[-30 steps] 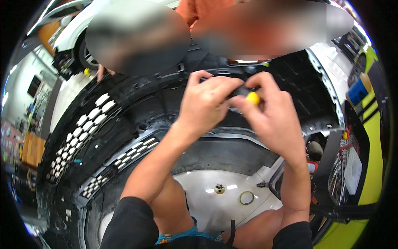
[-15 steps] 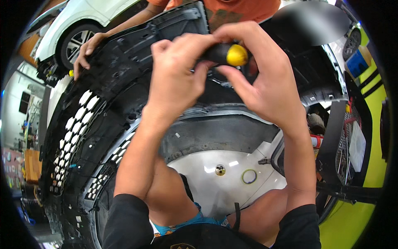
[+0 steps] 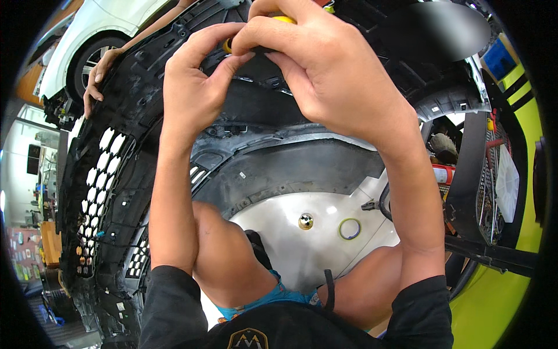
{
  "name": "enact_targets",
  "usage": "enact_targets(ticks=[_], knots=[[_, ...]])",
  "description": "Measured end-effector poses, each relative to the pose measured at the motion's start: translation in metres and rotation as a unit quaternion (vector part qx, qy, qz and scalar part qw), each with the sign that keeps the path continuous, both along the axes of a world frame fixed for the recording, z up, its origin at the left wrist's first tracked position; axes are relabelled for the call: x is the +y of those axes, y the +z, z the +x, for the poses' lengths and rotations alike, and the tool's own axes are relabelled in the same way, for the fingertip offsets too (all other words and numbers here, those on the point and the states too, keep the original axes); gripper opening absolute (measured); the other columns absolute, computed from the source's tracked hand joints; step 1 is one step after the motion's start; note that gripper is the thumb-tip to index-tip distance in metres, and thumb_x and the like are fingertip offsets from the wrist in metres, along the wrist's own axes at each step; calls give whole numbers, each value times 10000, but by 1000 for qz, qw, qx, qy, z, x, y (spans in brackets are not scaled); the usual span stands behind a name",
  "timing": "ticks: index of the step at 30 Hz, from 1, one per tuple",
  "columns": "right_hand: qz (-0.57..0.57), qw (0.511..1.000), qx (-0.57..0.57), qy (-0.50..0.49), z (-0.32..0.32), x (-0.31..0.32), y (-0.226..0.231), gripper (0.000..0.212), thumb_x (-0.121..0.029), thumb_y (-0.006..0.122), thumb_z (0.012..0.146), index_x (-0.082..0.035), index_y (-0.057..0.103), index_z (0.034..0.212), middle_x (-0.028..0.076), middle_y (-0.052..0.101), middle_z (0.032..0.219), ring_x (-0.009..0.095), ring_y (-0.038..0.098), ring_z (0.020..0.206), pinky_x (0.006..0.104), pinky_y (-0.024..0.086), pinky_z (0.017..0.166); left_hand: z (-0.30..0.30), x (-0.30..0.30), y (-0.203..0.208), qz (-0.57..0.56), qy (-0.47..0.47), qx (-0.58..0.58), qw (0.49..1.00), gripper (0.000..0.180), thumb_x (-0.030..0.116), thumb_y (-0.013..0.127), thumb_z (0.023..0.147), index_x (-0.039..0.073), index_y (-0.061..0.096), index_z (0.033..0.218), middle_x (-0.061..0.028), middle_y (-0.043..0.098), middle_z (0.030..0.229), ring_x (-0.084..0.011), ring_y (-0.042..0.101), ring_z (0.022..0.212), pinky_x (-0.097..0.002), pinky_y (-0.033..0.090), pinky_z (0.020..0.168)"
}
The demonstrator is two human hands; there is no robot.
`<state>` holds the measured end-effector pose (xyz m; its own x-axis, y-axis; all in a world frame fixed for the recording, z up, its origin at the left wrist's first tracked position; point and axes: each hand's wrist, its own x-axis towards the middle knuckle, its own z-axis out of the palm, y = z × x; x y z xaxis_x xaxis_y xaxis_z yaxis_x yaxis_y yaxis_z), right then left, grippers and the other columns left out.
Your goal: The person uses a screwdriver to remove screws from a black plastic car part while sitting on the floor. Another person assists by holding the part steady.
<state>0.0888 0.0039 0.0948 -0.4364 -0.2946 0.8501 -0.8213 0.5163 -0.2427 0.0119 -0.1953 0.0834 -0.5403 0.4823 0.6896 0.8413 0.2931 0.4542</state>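
Both my hands are raised over the far part of a large black car bumper (image 3: pixel 290 166), whose inner side faces me. My right hand (image 3: pixel 331 70) curls round a yellow-and-black tool handle (image 3: pixel 283 19), most of it hidden behind the fingers. Thumb and fingers of my left hand (image 3: pixel 195 81) close at another yellow bit next to the right fingertips, seemingly part of the same tool. The tool's tip is out of sight. At the bumper's far left edge rests another person's hand (image 3: pixel 99 81).
On the pale floor between my legs lie a yellow-green roll of tape (image 3: pixel 350 228) and a small round checkered piece (image 3: pixel 306 221). A black cart (image 3: pixel 465 198) with a red can (image 3: pixel 443 174) stands at the right. A white car (image 3: pixel 104 26) is at the far left.
My hands have moved up and left with the tool, and the right fingers now cover more of it. The other person's hand has shifted slightly in view, along with the scene.
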Motion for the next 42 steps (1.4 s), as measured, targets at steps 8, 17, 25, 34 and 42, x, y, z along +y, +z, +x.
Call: enact_targets(ticks=[8, 17, 25, 34, 42], knots=[[-75, 982, -129, -114, 31, -4, 24, 363, -279, 652, 982, 46, 555, 1111, 215, 635, 791, 355, 671, 702, 403, 519, 638, -10, 16, -8, 56, 41, 119, 990, 291, 55, 853, 642, 74, 734, 907, -39, 669, 869, -215, 622, 852, -344, 486, 797], [14, 988, -85, -125, 27, -7, 20, 223, -31, 613, 873, 20, 589, 1088, 226, 643, 953, 383, 685, 824, 427, 546, 697, -11, 25, -12, -15, 101, 231, 968, 295, 115, 835, 728, 29, 735, 992, -80, 701, 1017, -243, 658, 931, -347, 493, 850], [3, 1000, -5, -28, 10, 4, 7, 364, -57, 674, 829, -8, 644, 1188, 200, 632, 1087, 341, 682, 900, 362, 560, 782, -21, 15, -23, -3, 60, 217, 974, 324, 175, 831, 737, 126, 767, 1051, -37, 760, 1020, -223, 692, 1021, -394, 414, 1007], [3, 975, -212, -64, 25, 1, 9, 245, -84, 664, 882, -21, 640, 1117, 148, 626, 939, 276, 618, 795, 356, 487, 706, -26, 23, -29, 12, 88, 205, 975, 284, 193, 865, 700, 119, 742, 945, -28, 735, 934, -240, 682, 990, -408, 446, 945], [10, 981, -73, -180, 20, -2, -6, 421, 119, 534, 754, -110, 736, 1046, 112, 550, 1012, 293, 604, 851, 380, 488, 798, -52, -30, -60, -140, 399, -133, 897, 410, 234, 865, 756, 26, 684, 1060, -167, 701, 1031, -335, 690, 943, -423, 532, 851]])
